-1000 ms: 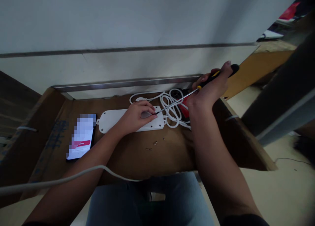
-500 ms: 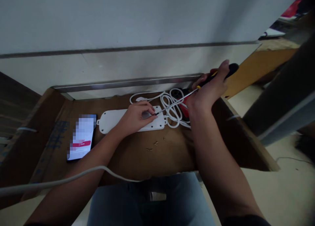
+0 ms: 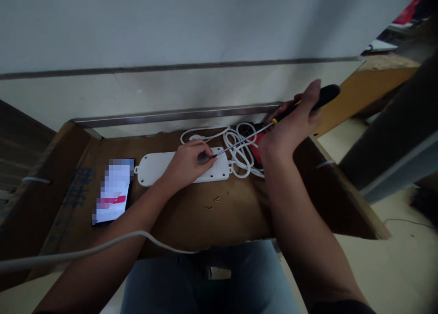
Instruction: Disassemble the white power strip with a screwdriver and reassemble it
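Observation:
A white power strip [image 3: 155, 166] lies with its screw-holed face up on the cardboard. My left hand [image 3: 186, 166] rests over its right half, thumb and fingertips pinched together. What they pinch is too small to make out; it sits at the tip of a screwdriver [image 3: 241, 141]. My right hand [image 3: 296, 115] is wrapped round that screwdriver's black and yellow handle, up and to the right. The long shaft slants down leftward to my left fingertips. Several small screws [image 3: 217, 199] lie loose in front of the strip.
The strip's white cord [image 3: 239, 157] is coiled at its right, beside a red and black object [image 3: 255, 145]. A lit phone [image 3: 111, 193] lies at left. Cardboard walls [image 3: 345, 195] stand at both sides, and a white cable [image 3: 137, 234] crosses over my left forearm.
The screwdriver handle has moved slightly up and to the right with my right hand. Its tip and my left fingertips have shifted slightly up and left. The power strip and loose screws stay put.

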